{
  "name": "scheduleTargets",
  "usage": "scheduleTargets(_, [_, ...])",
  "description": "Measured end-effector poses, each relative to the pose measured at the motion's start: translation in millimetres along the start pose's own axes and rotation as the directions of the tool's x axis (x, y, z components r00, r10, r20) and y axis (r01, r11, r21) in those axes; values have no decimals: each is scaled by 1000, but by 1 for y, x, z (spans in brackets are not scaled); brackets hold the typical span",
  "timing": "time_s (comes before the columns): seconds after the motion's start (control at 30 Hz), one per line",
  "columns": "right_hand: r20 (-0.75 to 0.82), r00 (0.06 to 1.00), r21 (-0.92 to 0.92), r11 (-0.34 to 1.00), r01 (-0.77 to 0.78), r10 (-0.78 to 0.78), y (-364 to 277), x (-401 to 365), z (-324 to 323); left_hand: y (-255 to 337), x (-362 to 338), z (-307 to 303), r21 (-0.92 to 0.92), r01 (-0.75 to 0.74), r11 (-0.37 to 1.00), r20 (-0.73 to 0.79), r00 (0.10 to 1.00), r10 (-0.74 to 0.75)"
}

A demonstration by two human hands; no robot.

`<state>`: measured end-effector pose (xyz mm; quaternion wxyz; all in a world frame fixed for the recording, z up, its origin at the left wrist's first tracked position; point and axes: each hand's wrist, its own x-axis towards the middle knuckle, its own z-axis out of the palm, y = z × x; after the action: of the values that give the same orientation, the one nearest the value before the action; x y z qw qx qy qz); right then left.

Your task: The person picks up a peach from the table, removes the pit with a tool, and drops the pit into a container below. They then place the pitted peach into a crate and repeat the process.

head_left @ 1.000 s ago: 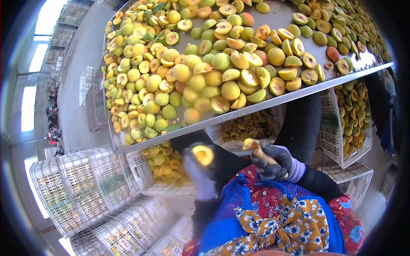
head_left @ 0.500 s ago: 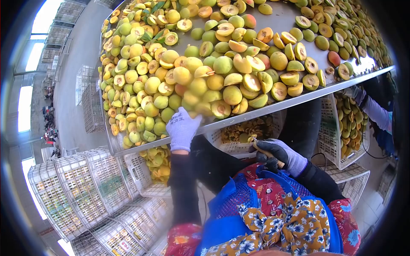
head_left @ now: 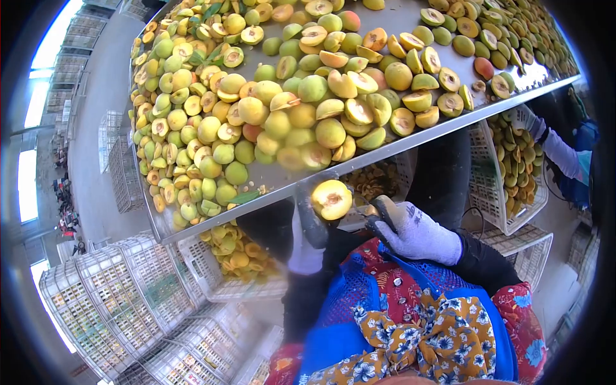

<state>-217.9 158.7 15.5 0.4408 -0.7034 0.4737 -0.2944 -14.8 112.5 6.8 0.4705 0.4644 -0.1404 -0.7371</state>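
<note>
My left hand (head_left: 308, 234), in a lilac glove with dark palm and fingers, holds a halved peach (head_left: 332, 199) just below the table's front edge. Its cut face shows yellow flesh and a brownish middle. My right hand (head_left: 414, 232), gloved alike, is closed around a small wooden-handled tool (head_left: 370, 210); only its tip end shows, close to the right of the peach half. The handle is mostly hidden by the fingers. Beyond both hands, whole and halved peaches (head_left: 314, 88) lie heaped on the metal table (head_left: 378, 40).
Under the table edge, one crate (head_left: 208, 266) holds peach halves, and a second (head_left: 405, 176) holds darker pieces. Stacked white crates (head_left: 109, 295) stand at left. A co-worker's gloved arm (head_left: 561, 154) reaches to a filled crate (head_left: 487, 186) at right.
My left hand has come back from the pile over the table edge, now with a peach half in it. My right hand has turned and moved slightly left, bringing the tool beside the fruit.
</note>
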Motion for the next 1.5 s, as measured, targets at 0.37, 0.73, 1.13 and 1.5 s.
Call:
scheduleTargets(0.37, [70, 990, -120, 986, -116, 125, -11, 1, 15, -37, -17, 11, 623, -319, 714, 25, 921, 389])
scheduleTargets(0.73, [789, 572, 325, -636, -699, -225, 3, 7, -10, -35, -8, 7, 468, -422, 777, 277, 905, 324])
scheduleTargets(1.13, [809, 553, 276, -705, -653, -196, 15, -11, -3, -48, -6, 6, 346, -284, 894, 327, 930, 169])
scheduleTargets(1.5, [860, 511, 379, -664, -644, -5, 19, -23, -2, -45, -11, 10, 479, -303, 824, 358, 924, 131])
